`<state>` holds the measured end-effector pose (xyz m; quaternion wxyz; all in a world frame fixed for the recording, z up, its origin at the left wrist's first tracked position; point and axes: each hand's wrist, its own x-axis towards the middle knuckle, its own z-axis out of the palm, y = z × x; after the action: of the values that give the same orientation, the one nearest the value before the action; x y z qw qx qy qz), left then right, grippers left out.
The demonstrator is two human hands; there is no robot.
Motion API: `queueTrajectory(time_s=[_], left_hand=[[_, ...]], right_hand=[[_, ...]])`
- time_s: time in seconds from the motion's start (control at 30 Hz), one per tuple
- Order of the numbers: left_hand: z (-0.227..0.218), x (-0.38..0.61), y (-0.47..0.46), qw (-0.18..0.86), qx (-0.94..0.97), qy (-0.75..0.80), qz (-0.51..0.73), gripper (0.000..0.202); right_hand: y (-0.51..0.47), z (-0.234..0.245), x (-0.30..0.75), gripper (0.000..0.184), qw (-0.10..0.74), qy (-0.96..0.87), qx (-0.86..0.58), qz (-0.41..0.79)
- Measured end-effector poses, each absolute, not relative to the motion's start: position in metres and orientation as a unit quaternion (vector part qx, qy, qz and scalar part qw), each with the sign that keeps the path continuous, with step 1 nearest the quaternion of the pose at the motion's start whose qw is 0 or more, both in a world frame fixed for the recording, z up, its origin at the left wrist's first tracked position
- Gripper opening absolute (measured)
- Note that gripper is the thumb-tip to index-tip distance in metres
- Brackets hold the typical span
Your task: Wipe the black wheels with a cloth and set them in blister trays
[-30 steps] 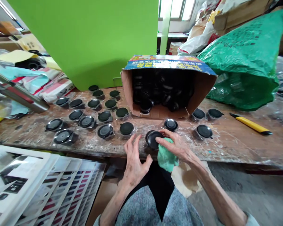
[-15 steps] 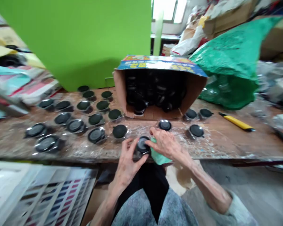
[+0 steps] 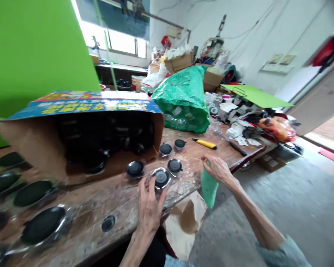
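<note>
Head view: the left hand point(image 3: 149, 209) sits at the near edge of a black round disc point(image 3: 161, 178) wrapped in clear plastic on the wooden workbench point(image 3: 80, 207). Its fingers curl against the disc, but I cannot tell whether they grip it. The right hand point(image 3: 217, 168) pinches a green cloth point(image 3: 208, 187), which hangs beyond the bench edge. More discs point(image 3: 174, 165) lie just beside, near a tipped cardboard box point(image 3: 36, 144) packed with black pieces point(image 3: 100, 137). Further right lies a yellow utility knife point(image 3: 205, 143).
</note>
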<state>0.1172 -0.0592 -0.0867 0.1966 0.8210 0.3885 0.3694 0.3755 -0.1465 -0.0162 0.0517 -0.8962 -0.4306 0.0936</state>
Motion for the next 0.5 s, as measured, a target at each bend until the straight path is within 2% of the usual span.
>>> queueTrajectory(time_s=[0.1, 0.27, 0.5], left_hand=[[-0.095, 0.137, -0.047, 0.193, 0.807, 0.402, 0.388, 0.043], [-0.102, 0.136, -0.047, 0.196, 0.805, 0.403, 0.389, 0.052], [-0.106, 0.136, -0.047, 0.195, 0.805, 0.423, 0.368, 0.046]], right_hand=[[-0.129, -0.024, 0.44, 0.028, 0.045, -0.371, -0.925, 0.063], [-0.109, -0.04, 0.538, 0.042, 0.035, -0.255, -0.966, 0.013], [-0.107, -0.062, 0.58, 0.031, 0.039, -0.227, -0.973, 0.017]])
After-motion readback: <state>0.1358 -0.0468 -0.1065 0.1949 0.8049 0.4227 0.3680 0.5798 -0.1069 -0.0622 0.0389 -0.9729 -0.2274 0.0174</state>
